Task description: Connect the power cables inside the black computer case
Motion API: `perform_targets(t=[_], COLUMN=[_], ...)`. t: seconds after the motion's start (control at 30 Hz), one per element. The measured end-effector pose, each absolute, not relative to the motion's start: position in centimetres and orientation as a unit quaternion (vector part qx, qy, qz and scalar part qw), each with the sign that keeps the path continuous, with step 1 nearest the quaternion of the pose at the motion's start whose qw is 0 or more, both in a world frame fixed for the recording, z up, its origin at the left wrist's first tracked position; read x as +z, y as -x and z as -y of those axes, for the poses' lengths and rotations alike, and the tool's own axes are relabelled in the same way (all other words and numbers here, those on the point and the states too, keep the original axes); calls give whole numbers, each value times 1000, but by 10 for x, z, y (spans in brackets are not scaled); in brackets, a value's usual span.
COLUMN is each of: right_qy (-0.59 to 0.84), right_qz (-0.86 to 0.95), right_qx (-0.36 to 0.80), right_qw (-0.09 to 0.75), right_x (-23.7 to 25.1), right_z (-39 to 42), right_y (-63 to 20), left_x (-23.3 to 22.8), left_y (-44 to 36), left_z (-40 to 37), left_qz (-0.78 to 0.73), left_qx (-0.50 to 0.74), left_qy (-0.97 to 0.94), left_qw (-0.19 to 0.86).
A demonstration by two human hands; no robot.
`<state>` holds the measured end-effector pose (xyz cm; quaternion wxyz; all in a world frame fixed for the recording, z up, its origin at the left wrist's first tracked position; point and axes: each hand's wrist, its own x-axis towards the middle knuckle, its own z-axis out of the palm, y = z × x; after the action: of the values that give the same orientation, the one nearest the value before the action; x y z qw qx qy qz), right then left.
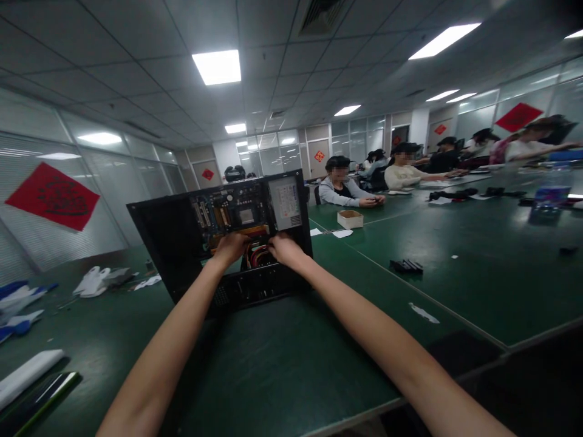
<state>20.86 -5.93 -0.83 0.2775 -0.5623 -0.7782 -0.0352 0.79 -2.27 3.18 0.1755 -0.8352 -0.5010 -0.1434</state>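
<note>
A black computer case [166, 243] stands on the green table with its open side facing me. Inside it, the motherboard [234, 209] is exposed, and a silver power supply [286, 201] fills the upper right corner. A bundle of red, yellow and black cables [259, 257] loops in the lower middle of the case. My left hand [232, 249] reaches in at the bundle's left side, fingers closed on the cables. On its right side my right hand [286, 249] pinches the cables as well. The fingertips of both hands are partly hidden.
Behind the case is a small open box [350, 219]. A black part [406, 266] and a paper scrap [423, 312] lie to the right, with a water bottle [549, 191] farther off. Plastic bags [93, 281] are at left. Several people sit around the table, one person [344, 188] across from me.
</note>
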Motion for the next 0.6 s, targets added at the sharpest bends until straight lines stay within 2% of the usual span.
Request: perform_targets(t=[0.3, 0.6], right_qy=[529, 520], right_qz=[793, 804], right_qx=[-3, 19], right_qw=[303, 287], right_x=[-8, -6], right_z=[62, 62], right_y=[-211, -212], left_x=[18, 16], left_y=[4, 1], left_z=[24, 24], left_qz=[506, 529], left_qx=[-154, -130], left_qy=[828, 817], left_qw=[184, 189])
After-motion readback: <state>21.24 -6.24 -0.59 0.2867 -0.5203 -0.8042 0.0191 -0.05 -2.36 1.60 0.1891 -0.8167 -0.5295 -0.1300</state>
